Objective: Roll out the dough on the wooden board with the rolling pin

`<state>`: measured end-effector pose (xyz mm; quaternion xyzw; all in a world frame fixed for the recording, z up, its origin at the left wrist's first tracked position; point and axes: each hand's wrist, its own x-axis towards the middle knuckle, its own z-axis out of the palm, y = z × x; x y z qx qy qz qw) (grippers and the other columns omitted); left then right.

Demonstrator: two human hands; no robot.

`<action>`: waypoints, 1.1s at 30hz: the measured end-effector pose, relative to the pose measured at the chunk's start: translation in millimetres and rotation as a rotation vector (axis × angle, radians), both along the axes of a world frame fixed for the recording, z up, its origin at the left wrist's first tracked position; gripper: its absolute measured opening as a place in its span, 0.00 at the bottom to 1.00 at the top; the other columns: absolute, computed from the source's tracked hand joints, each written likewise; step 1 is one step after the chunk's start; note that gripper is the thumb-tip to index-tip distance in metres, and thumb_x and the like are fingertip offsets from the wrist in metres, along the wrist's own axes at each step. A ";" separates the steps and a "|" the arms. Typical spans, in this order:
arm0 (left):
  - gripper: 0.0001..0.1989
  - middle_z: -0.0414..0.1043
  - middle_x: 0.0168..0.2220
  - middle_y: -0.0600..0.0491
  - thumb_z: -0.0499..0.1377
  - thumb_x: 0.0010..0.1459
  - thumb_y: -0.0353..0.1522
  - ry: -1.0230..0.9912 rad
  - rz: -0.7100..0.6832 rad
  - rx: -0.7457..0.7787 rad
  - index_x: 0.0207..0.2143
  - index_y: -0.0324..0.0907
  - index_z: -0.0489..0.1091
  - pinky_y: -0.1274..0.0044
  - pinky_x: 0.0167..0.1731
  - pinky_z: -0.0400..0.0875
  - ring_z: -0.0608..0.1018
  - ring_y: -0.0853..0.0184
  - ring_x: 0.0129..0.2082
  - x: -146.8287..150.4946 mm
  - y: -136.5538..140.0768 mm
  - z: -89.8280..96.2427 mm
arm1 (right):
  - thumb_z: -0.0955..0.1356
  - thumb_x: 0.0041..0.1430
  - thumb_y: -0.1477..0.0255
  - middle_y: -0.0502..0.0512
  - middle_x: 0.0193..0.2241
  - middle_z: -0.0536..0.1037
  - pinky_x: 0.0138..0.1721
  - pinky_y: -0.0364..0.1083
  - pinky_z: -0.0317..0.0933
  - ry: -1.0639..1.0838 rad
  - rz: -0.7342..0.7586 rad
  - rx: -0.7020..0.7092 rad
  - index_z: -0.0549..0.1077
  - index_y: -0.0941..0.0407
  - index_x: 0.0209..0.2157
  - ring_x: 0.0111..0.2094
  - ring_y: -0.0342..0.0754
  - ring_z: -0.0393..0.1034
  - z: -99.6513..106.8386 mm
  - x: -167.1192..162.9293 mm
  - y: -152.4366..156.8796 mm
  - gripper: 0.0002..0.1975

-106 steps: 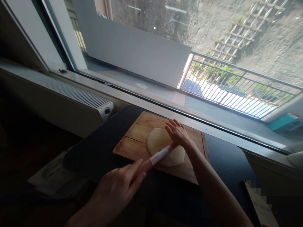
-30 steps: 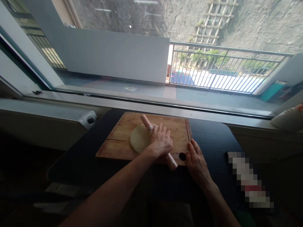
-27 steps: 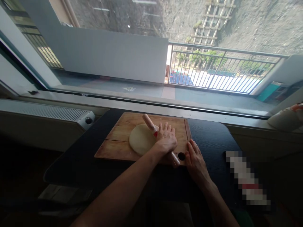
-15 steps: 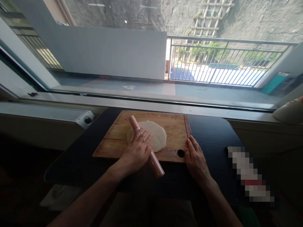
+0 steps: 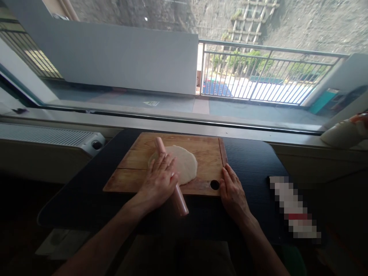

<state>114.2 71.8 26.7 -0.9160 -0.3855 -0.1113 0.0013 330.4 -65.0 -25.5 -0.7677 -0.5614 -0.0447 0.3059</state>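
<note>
A pinkish rolling pin (image 5: 180, 201) lies slantwise across a flat, pale round of dough (image 5: 186, 165). My left hand (image 5: 159, 178) is over the middle of the pin, palm on it, fingers reaching across toward the dough. The left part of the dough is partly covered by that hand and the pin. Beneath them is a wooden cutting board (image 5: 205, 151), which has a dark round hole near its front right corner. At the board's right edge rests my right hand (image 5: 233, 189), fingers stretched along the side and touching it.
The board lies on a dark table (image 5: 250, 161) with rounded corners. A blurred-out object (image 5: 294, 211) is at the table's right. Behind stand a window sill (image 5: 172, 124) and, at left, a radiator (image 5: 48, 134). A pale container (image 5: 340, 132) sits on the sill at right.
The view has shifted a little, so the board and table appear further left. Relative to the board, the rolling pin has turned slightly, its near end leftward. My right hand stays at the board's edge.
</note>
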 end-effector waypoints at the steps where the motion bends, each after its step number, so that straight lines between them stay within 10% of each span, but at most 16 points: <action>1: 0.26 0.45 0.64 0.47 0.42 0.62 0.38 0.000 0.026 -0.001 0.61 0.39 0.52 0.59 0.60 0.45 0.46 0.59 0.64 -16.4 -0.5 -1.1 | 0.55 0.62 0.71 0.61 0.61 0.54 0.59 0.55 0.50 0.001 -0.001 -0.003 0.58 0.61 0.58 0.61 0.53 0.47 0.0 0.0 -0.3 0.24; 5: 0.28 0.42 0.65 0.41 0.41 0.63 0.39 -0.036 0.085 0.000 0.62 0.35 0.49 0.61 0.60 0.46 0.44 0.57 0.64 -27.9 -2.2 -2.4 | 0.56 0.62 0.71 0.60 0.61 0.54 0.60 0.56 0.49 0.009 -0.005 -0.008 0.58 0.61 0.58 0.61 0.53 0.47 -0.4 0.3 -0.7 0.24; 15: 0.25 0.59 0.58 0.40 0.46 0.58 0.33 -0.020 -0.161 -0.007 0.57 0.33 0.59 0.56 0.59 0.38 0.52 0.54 0.62 101.1 -5.6 4.5 | 0.55 0.63 0.70 0.61 0.60 0.55 0.58 0.55 0.52 -0.017 -0.007 -0.007 0.59 0.60 0.58 0.60 0.52 0.50 -2.7 -2.5 -2.9 0.23; 19: 0.25 0.55 0.61 0.44 0.45 0.57 0.29 -0.027 -0.170 -0.039 0.58 0.35 0.58 0.61 0.61 0.40 0.49 0.58 0.63 69.0 -1.2 9.0 | 0.56 0.62 0.67 0.59 0.60 0.57 0.58 0.56 0.52 -0.016 0.029 -0.056 0.61 0.58 0.57 0.60 0.53 0.50 4.8 10.6 -1.4 0.23; 24: 0.27 0.49 0.63 0.46 0.48 0.57 0.31 -0.058 -0.123 -0.076 0.60 0.38 0.54 0.63 0.60 0.47 0.49 0.59 0.64 3.1 -11.6 18.4 | 0.57 0.61 0.63 0.60 0.57 0.62 0.58 0.58 0.49 0.001 0.060 -0.090 0.63 0.58 0.55 0.60 0.56 0.49 63.4 17.0 68.1 0.24; 28: 0.26 0.57 0.60 0.46 0.50 0.58 0.35 -0.135 0.012 0.035 0.59 0.41 0.55 0.59 0.58 0.49 0.55 0.55 0.61 -38.6 -46.1 12.9 | 0.57 0.62 0.66 0.58 0.56 0.63 0.58 0.57 0.47 -0.018 0.288 -0.092 0.64 0.57 0.55 0.61 0.55 0.47 102.1 -33.2 151.8 0.22; 33: 0.28 0.69 0.43 0.47 0.51 0.58 0.35 -0.233 0.087 0.071 0.61 0.44 0.51 0.62 0.48 0.61 0.69 0.58 0.44 -70.4 -74.5 -3.9 | 0.58 0.62 0.68 0.56 0.54 0.65 0.59 0.56 0.40 -0.118 0.488 -0.162 0.67 0.56 0.51 0.61 0.53 0.45 83.6 -107.0 184.1 0.18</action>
